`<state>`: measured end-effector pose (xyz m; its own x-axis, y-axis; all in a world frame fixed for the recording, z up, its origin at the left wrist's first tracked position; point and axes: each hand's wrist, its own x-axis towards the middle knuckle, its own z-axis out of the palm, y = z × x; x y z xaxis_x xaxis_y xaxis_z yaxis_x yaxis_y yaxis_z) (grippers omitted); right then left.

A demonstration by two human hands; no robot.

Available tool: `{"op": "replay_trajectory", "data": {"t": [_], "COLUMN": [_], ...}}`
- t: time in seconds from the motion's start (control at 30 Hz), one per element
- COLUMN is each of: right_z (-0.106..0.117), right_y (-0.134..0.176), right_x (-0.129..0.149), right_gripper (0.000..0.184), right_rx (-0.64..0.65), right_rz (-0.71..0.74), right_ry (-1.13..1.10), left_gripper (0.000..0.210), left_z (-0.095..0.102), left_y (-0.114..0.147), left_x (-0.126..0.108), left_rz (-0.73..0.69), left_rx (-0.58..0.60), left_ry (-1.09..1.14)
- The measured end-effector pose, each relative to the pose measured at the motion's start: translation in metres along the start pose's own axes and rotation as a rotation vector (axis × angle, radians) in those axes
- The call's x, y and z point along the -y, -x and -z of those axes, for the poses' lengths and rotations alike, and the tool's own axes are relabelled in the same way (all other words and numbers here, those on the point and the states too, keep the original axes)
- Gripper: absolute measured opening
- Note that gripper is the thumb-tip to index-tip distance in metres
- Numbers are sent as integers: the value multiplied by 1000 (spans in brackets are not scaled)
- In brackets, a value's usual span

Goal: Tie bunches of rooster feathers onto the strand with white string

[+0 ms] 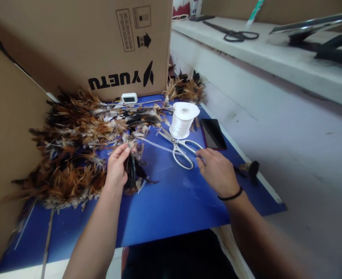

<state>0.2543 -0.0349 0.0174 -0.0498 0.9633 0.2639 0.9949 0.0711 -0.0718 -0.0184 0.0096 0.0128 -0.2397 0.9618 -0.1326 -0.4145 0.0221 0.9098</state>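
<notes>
My left hand (117,164) is closed, with thumb and fingertips pinching a bundle of dark feathers (131,170) at its pale end. The dark tips hang down beside the palm. My right hand (217,170) has its fingers curled at the near handle loop of the silver scissors (175,147), which lie with slightly parted blades on the blue table. Just behind the scissors stands a spool of white ribbon (181,124). A loose white strip (156,144) runs from near my left hand toward the scissors.
Brown and black feathers (72,135) are heaped on the left of the blue table (171,217). A large cardboard box (72,46) stands behind, near a small white digital display (129,98). A dark phone (213,133) lies right; black scissors (237,35) rest on the white ledge (275,58).
</notes>
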Motion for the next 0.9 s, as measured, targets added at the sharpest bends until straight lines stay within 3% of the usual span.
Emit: {"op": "replay_trajectory", "data": {"t": [0.2,0.33,0.6,0.77,0.9], "right_z": [-9,-8,11,33,48], "right_y": [-12,-23,-17,0,17], "right_x": [7,11,17,1,-21], "right_gripper": [35,37,41,52,42], "right_rx": [140,214,305,429,606], "right_rz": [52,58,55,79,14], "right_ry": [35,73,50,-232,-592], "left_gripper": [22,6,5,16,31], "left_z": [7,12,13,10,7], "left_y": [-12,-18,-18,-17,-14], "left_x": [4,2,-2,3,6], "left_rz": [-98,-138,-183,-153,-114], "left_rx": [-198,-285,-318,-284,-189], "left_ry": [235,318,358,287,202]}}
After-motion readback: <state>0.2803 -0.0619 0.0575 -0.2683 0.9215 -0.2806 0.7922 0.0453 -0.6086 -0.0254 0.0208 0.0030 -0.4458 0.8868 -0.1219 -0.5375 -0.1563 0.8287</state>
